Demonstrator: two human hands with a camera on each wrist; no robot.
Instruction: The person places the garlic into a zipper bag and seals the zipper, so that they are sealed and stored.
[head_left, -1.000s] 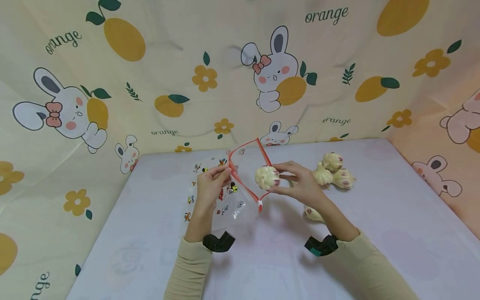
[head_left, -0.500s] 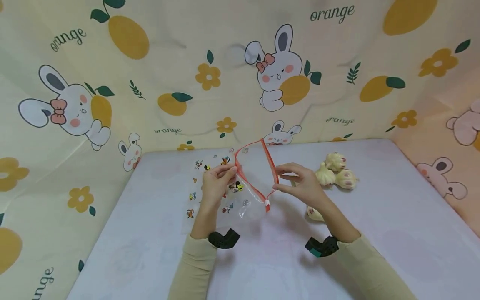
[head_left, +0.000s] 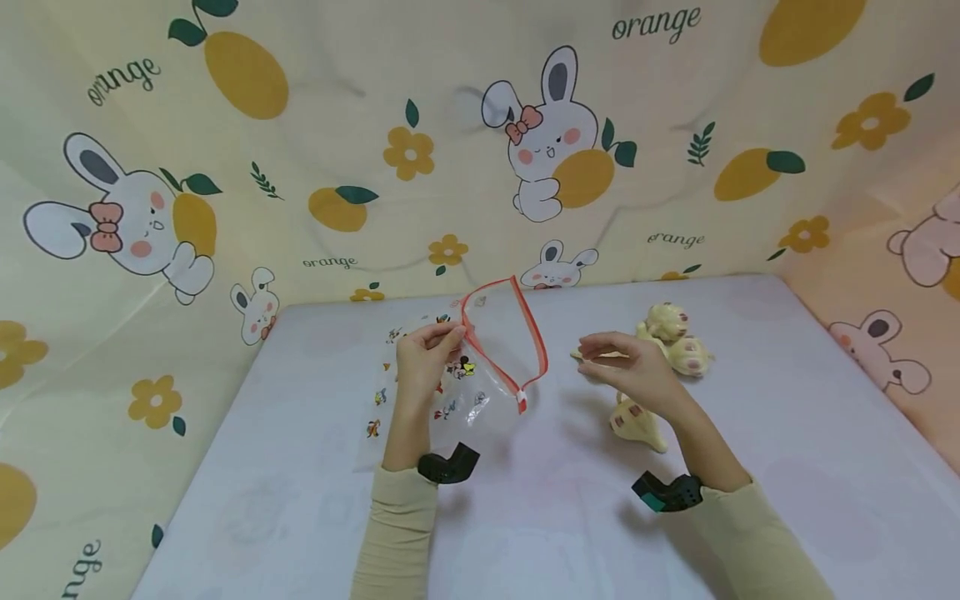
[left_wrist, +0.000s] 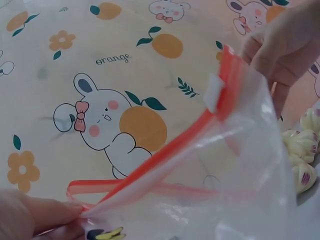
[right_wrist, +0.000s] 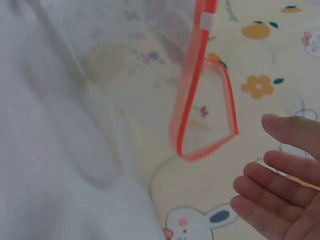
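My left hand (head_left: 426, 358) pinches the rim of a clear zip bag (head_left: 480, 412) printed with small cartoon figures. Its orange-red zip edge (head_left: 536, 329) gapes wide toward the right, with a white slider (left_wrist: 214, 94) at one corner. To the right of that mouth, my right hand (head_left: 633, 367) hovers apart from the bag. In the right wrist view its fingers (right_wrist: 270, 177) are loosely spread with nothing between them. A garlic bulb (head_left: 636, 423) lies just below this hand, and a pale stem tip (head_left: 577, 354) shows past its fingertips, the rest hidden behind the hand.
Several more garlic bulbs (head_left: 688, 357) sit clustered behind the right hand, partly covered by it. The table (head_left: 285, 500) has a pale cover. A fabric backdrop (head_left: 450, 200) with rabbits and oranges rises at its back and sides.
A second ago the right hand held a garlic bulb at the bag's mouth; the bulb then left its fingers. The hand has since drawn back right. The left hand still pinches the rim.
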